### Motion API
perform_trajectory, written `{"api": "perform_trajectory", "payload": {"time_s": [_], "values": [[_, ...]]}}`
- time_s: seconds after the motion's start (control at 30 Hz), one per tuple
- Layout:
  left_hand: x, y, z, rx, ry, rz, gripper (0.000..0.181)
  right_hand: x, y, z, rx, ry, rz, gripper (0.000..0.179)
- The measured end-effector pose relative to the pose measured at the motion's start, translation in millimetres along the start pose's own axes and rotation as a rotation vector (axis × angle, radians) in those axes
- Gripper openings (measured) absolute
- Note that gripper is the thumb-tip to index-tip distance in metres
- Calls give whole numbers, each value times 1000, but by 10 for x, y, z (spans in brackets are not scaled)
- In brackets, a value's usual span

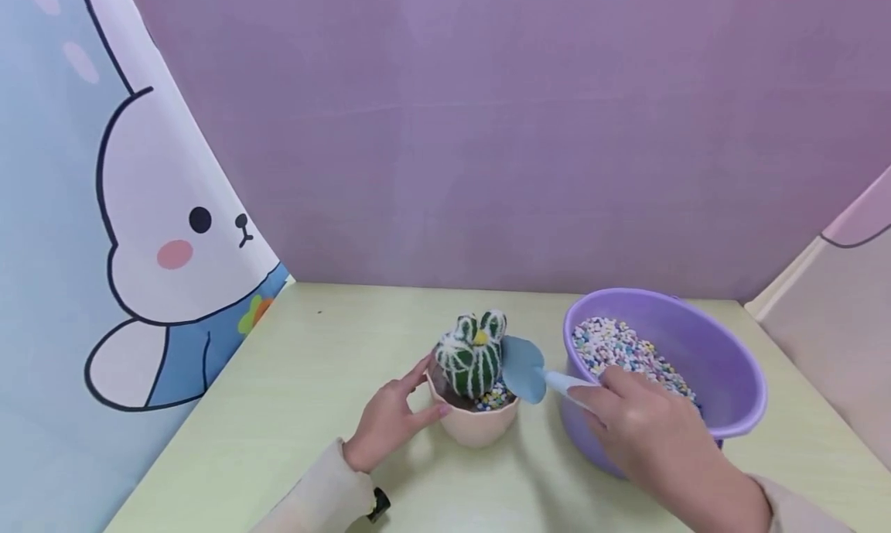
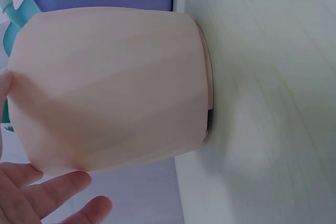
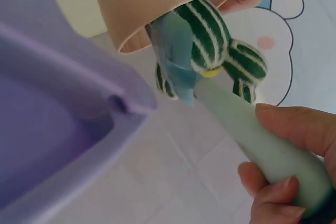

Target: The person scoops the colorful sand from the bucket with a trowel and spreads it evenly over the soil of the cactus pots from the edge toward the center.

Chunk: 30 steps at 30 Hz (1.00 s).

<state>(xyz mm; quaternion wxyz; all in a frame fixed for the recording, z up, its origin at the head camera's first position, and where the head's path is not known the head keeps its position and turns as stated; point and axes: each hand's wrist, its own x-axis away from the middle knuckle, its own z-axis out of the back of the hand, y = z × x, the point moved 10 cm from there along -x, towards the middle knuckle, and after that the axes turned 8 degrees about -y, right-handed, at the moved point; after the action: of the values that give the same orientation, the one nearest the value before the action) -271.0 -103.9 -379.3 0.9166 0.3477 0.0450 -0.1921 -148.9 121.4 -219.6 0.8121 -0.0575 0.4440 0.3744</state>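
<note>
The fingers of your right hand grip the shovel, pointing toward the left edge of the bench, blade just beside the cactus. Your left hand, nearer the pot, holds it.

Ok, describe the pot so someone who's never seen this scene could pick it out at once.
On the pale table, find the big purple bucket of coloured beads. Left of it in the head view, a small pinkish-beige pot stands with the left hand at its rim. Unlike the bucket, it has a green, white-striped cactus in it.
</note>
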Motion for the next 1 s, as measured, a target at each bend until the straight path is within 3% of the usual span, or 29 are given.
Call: {"api": "perform_trajectory", "payload": {"time_s": [0.2, 0.4, 0.57, 0.67, 0.87, 1.0], "values": [[114, 88, 103, -68, 85, -38, 62, 77, 251, 190, -18, 27, -48, 56], [319, 306, 236, -149, 210, -204, 43, 266, 600, 429, -63, 7, -175, 60], [433, 534, 250, -194, 251, -341, 39, 486, 842, 560, -70, 22, -261, 66], [451, 667, 214, -205, 253, -388, 40, 601, 947, 625, -66, 62, -267, 64], [428, 1018, 51, -188, 183, -495, 41, 792, 1150, 707, -160, 150, -300, 26], [371, 1297, -109, -187, 125, -581, 42, 864, 1277, 711, -180, 137, -363, 27]]}}
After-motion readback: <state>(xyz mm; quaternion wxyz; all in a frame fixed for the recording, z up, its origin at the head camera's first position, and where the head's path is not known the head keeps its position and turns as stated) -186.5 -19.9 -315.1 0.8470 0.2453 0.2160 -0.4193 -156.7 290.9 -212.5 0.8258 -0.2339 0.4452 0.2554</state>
